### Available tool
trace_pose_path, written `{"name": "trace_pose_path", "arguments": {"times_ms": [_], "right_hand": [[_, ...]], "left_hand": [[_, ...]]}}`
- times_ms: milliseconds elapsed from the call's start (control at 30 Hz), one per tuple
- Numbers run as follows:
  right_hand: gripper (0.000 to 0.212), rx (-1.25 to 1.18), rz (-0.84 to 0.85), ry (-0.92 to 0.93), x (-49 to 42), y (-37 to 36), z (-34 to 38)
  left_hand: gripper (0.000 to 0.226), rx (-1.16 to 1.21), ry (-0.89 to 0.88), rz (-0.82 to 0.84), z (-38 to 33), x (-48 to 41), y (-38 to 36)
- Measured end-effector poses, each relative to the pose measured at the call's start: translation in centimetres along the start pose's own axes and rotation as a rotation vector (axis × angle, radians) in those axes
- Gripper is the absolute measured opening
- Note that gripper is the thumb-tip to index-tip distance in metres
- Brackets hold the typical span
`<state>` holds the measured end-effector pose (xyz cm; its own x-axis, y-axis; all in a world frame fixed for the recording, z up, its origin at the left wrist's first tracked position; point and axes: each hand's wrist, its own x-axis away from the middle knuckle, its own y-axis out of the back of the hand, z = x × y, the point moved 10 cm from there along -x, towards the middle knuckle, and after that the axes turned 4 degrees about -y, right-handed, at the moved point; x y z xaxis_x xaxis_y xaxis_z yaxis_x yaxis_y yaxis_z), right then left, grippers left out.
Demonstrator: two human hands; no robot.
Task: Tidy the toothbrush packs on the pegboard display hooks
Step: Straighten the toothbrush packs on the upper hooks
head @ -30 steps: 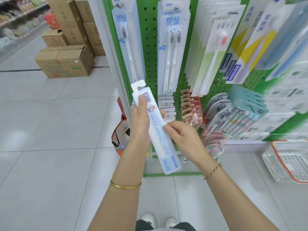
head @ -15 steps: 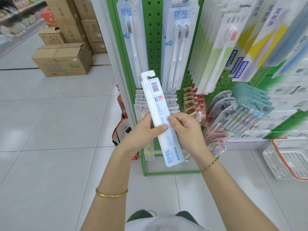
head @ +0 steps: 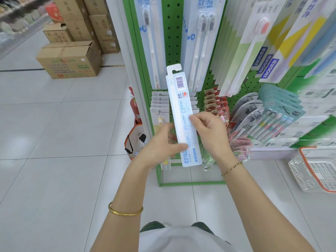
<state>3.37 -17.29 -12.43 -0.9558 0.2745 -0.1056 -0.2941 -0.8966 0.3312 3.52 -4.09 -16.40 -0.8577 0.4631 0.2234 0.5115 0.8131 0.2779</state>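
Lifting the toothbrush pack point(head: 182, 115) has brought it from a lower, slanted hold to nearly upright in front of the green pegboard point(head: 172, 33). Its hook tab point(head: 174, 69) is now about level with the bottoms of the packs hanging in the upper row. Your left hand point(head: 160, 148), which was up near the barcode a second ago, has slid down and now grips the lower part, thumb across the near face and fingers behind. Your right hand point(head: 209, 131) pinches the right edge around the middle. Both hands are closed on the pack, and it hangs on nothing yet. The barcode side faces you, so the printed front looks away. By the look of it you are lined up for rehanging, but the pack probably wants turning round first, and a matching hook must be chosen, likely among the pale blue packs point(head: 201, 42) above.
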Motion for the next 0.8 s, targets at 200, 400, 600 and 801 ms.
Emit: {"name": "trace_pose_path", "arguments": {"times_ms": [200, 400, 600, 801], "right_hand": [[0.018, -0.026, -0.008, 0.018, 1.0, -0.5, 0.1], [0.019, -0.051, 0.150, 0.026, 1.6, -2.3, 0.3], [0.020, 0.045, 0.186, 0.106, 2.1, -3.0, 1.3], [0.034, 0.173, 0.229, 0.140, 2.7, -3.7, 2.1]], "left_hand": [[0.054, 0.105, -0.180, -0.356, -2.0, 0.2, 2.6], [0.070, 0.120, -0.190, -0.354, -2.0, 0.5, 2.8], [0.042, 0.311, -0.147, -0.249, -2.2, 0.9, 2.5], [0.029, 0.209, -0.100, -0.257, -3.0, 0.4, 3.0]]}}
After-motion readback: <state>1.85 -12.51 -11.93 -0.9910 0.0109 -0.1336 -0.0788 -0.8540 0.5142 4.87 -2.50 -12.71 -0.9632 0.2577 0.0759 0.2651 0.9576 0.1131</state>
